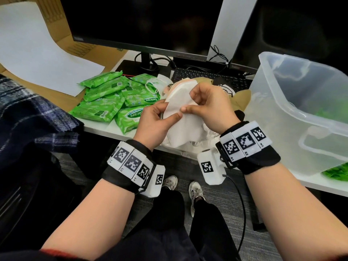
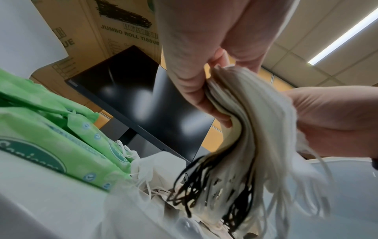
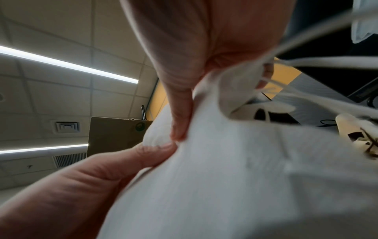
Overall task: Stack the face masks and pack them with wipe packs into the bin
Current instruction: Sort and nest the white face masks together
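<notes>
Both hands hold a stack of white face masks [image 1: 183, 121] above the table's front edge. My left hand [image 1: 160, 119] grips the stack's left side, thumb on top; the left wrist view shows the layered masks [image 2: 241, 116] pinched in its fingers, with black and white ear loops [image 2: 214, 190] hanging below. My right hand [image 1: 205, 102] pinches the top mask's upper edge, thumb [image 3: 180, 119] pressed on the white fabric [image 3: 235, 169]. Several green wipe packs [image 1: 113, 98] lie in a heap to the left. More loose masks [image 1: 239, 97], white and tan, lie behind the hands.
A translucent plastic bin [image 1: 301, 113] stands at the right with some green showing inside. Two dark monitors [image 1: 143, 21] and a black keyboard [image 1: 207, 76] sit at the back. A cardboard box with white paper [image 1: 37, 44] is far left; plaid cloth [image 1: 32, 113] lies at the left edge.
</notes>
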